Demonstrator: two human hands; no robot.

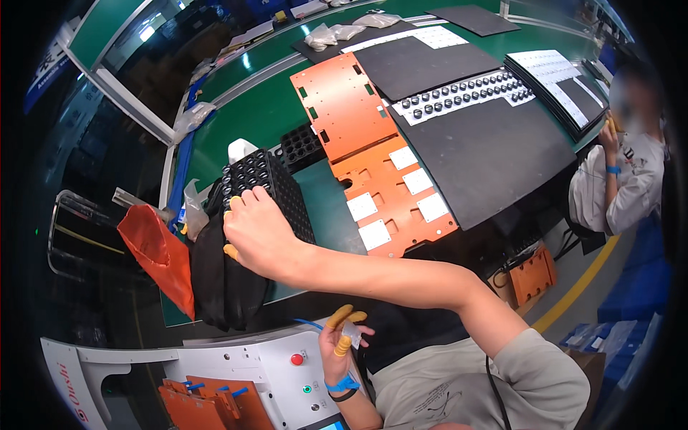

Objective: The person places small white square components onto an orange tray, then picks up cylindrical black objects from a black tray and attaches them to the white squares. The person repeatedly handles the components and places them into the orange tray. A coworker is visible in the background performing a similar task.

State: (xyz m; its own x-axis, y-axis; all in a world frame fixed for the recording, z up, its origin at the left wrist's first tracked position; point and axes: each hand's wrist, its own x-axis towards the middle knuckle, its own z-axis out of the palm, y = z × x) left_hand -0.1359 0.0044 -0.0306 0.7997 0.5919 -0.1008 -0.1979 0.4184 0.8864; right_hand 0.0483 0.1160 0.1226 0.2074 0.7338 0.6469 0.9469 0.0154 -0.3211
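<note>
Head view: nearest, at the left, a pale machine panel (247,369) carries a red button (296,359), with orange fixtures (193,410) in front of it. Just right of the panel, the left hand (334,352), with yellow finger covers, seems to be pinching a small clear piece (351,332) between thumb and fingers. That piece is over no tabletop; a loosened pinch would probably drop it towards the machine or the person's lap, and being see-through it could be hard to find.

Farther in, the right hand (259,233) reaches across to the left, its fingers curled at the near edge of a black tray (295,208) filled with round black parts (247,175). The fingertips are mostly hidden, so I cannot tell whether they pinch anything. A knuckle catching a neighbouring part might tip it out, and a push on the edge might shift the tray. A black bag (222,283) and an orange bag (156,254) hang close by on the left and could snag the wrist.

To the right of the tray lies an orange plate (340,104) with five white squares (416,180); the outstretched forearm passes near its front edge, so a low sweep could knock it. Farther right are black sheets (487,158), and at the far right a co-worker's hand (610,136).
</note>
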